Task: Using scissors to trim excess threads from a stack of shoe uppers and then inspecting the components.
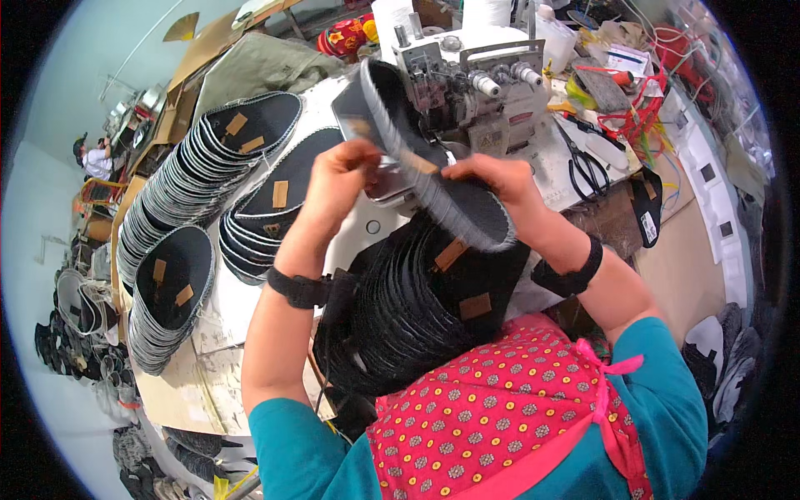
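A black sole-shaped fabric piece point(450, 196) with a fuzzy grey edge hangs tilted in front of the white sewing machine point(508, 108), blurred by motion. My right hand point(500, 183) pinches this piece along its right side. My left hand point(340, 171) is closed beside its left edge, fingers curled and slightly smeared; what they hold, if anything, is hidden. Below both hands, against my apron, lies a thick stack of black sole-shaped pieces point(400, 308), the front ones bearing tan labels. Each wrist wears a black band.
On the left of the table lie a long row of grey-edged pieces point(179, 200), a shorter stack point(179, 283) and another stack point(279, 200). Black-handled scissors point(583, 167) rest right of the machine, near tangled red cord point(642, 108). Someone sits far left.
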Motion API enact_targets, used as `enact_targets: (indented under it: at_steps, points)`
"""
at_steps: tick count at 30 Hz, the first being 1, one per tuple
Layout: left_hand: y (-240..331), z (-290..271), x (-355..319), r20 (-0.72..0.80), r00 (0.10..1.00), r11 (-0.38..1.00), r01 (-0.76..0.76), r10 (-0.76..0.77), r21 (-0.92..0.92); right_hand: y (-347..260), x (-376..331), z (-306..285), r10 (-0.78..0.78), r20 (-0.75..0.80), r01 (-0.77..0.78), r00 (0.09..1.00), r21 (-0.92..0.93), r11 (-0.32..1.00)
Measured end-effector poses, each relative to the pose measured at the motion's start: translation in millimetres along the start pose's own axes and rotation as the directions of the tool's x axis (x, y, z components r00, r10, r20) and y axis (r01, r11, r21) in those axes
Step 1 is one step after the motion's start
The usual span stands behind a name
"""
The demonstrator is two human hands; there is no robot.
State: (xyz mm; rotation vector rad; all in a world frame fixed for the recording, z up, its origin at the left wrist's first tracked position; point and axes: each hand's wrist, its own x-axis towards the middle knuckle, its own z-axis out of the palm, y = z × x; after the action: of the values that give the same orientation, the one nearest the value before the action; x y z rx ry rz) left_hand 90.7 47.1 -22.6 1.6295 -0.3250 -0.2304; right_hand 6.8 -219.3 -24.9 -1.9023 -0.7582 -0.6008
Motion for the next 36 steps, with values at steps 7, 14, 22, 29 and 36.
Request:
enact_targets:
  at_steps: [7, 14, 22, 29, 36]
  points:
    - [25.6, -9.9, -5.5, -0.348, 0.935, 0.995, -0.091, 0.074, -0.033, -1.6, -25.6, -2.0, 0.017, 0.115, -0.007, 0.993, -0.089, 0.996]
    - [-5.9, -37.7, 19.5, -0.288, 0.954, 0.936, -0.171, 0.08, -0.309, 16.5, -9.3, 18.3, -0.147, 0.005, 0.144, 0.989, -0.207, 0.968]
    - [45.3, -38.1, -38.9, -0.22, 0.885, 0.9, 0.432, -0.41, 0.062, 23.0, -3.6, 22.4, -0.009, -0.032, 0.001, 0.999, -0.258, 0.966]
    - [55.8, 22.7, -85.2, 0.269, 0.843, 0.884, 0.432, -0.467, 0.181, 17.1, -3.3, 16.1, -0.023, -0.03, 0.013, 0.999, -0.311, 0.95]
    - [55.0, 29.3, -47.5, -0.128, 0.991, 0.983, 0.047, -0.024, 0.178, -4.7, -32.8, -20.9, 0.471, -0.032, -0.472, 0.881, -0.014, 0.882]
